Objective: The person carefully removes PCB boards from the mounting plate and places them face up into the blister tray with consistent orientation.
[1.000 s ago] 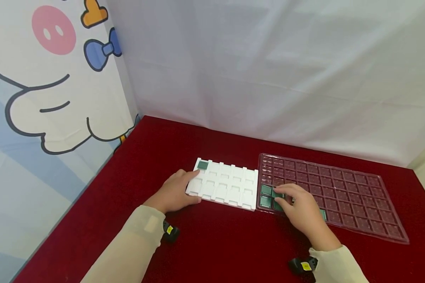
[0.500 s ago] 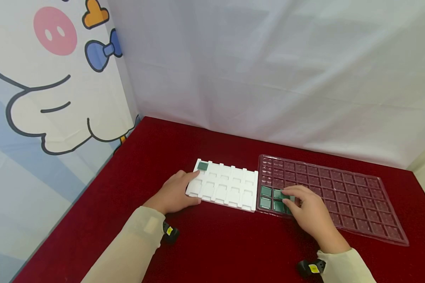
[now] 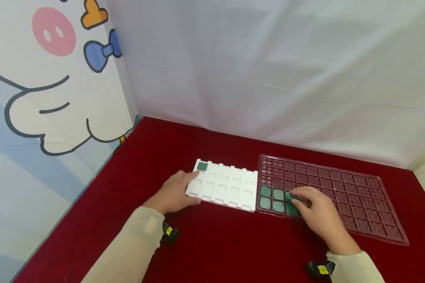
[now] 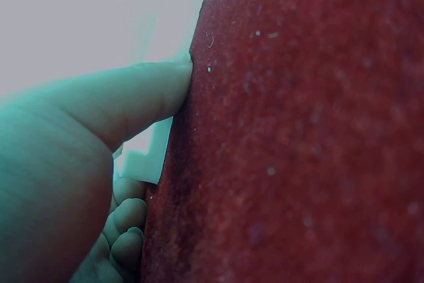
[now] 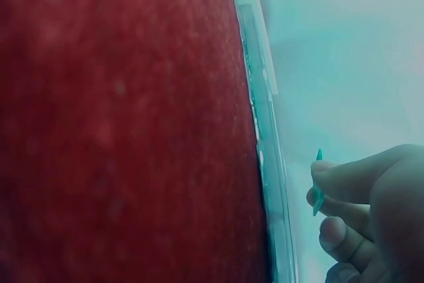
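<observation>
My left hand [image 3: 177,192] grips the left end of a white slotted tray [image 3: 230,184]. In the left wrist view its thumb [image 4: 146,94] lies along the tray's near edge and the other fingers curl at the corner. One green square chip [image 3: 202,166] sits in the tray's far left slot. My right hand [image 3: 318,212] pinches a thin green chip [image 5: 318,201] between thumb and forefinger, over the clear plastic tray [image 3: 354,200]. Several green chips [image 3: 278,194] lie in that tray's near left pockets. The hand covers some pockets beyond them.
The two trays lie side by side on a red cloth-covered table [image 3: 212,243]. A white curtain [image 3: 269,78] stands behind it, and a cartoon-printed cloth [image 3: 56,118] hangs at the left.
My right hand has moved right along the clear tray, uncovering the second column of chips. My left hand and the white tray stay where they were.
</observation>
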### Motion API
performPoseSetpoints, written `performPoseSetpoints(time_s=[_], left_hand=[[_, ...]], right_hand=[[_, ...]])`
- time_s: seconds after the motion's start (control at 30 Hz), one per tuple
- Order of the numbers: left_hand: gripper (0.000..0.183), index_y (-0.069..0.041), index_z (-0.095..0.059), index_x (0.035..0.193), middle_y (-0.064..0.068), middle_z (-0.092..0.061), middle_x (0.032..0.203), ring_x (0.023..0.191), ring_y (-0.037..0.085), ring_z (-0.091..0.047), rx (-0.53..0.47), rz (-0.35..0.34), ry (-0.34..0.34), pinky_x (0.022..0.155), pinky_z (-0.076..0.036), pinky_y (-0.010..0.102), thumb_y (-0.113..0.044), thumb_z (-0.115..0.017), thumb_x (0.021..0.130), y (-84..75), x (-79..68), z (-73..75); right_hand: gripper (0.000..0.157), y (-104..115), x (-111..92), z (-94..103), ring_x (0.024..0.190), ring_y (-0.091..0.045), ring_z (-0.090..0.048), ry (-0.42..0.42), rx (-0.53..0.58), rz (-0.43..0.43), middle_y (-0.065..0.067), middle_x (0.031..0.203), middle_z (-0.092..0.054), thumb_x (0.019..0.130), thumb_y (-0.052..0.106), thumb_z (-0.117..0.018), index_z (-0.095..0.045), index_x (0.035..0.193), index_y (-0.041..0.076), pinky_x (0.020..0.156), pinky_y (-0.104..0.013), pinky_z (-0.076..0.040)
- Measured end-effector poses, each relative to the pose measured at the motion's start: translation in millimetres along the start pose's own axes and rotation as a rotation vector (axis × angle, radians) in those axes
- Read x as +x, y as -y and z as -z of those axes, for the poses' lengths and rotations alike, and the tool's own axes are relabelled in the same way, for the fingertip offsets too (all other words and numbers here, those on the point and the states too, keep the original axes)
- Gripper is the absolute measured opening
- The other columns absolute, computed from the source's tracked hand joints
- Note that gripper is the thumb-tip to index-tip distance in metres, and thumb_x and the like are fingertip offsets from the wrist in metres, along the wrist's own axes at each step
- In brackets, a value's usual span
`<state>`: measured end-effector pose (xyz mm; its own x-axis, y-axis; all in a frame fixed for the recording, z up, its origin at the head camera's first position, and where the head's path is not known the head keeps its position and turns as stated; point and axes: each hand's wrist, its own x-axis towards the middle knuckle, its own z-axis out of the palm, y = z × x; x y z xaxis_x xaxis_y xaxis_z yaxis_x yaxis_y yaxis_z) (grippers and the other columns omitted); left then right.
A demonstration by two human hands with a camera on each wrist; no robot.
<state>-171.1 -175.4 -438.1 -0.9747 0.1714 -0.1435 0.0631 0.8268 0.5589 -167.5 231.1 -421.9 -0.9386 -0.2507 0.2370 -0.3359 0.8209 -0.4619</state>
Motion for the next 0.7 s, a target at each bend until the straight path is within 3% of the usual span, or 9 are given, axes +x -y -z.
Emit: performPoseSetpoints(time_s=[0.7], left_hand=[[0.089,-0.02,-0.041,0.16,0.004,-0.053,0.121,0.097,0.018,-0.047,-0.004,0.011,-0.001,0.084,-0.043,0.035,-0.032,-0.086,0.084,1.5,1.4,-1.2]], right_hand=[[0.024,-15.2,-3.5,8.5,0.079,-0.018,-0.056,0.0,-0.024,-0.005,-0.015,0.123,-0.069,0.094,0.006,-0.075,-0.076,0.118,0.004,0.067,-0.041,-0.048]])
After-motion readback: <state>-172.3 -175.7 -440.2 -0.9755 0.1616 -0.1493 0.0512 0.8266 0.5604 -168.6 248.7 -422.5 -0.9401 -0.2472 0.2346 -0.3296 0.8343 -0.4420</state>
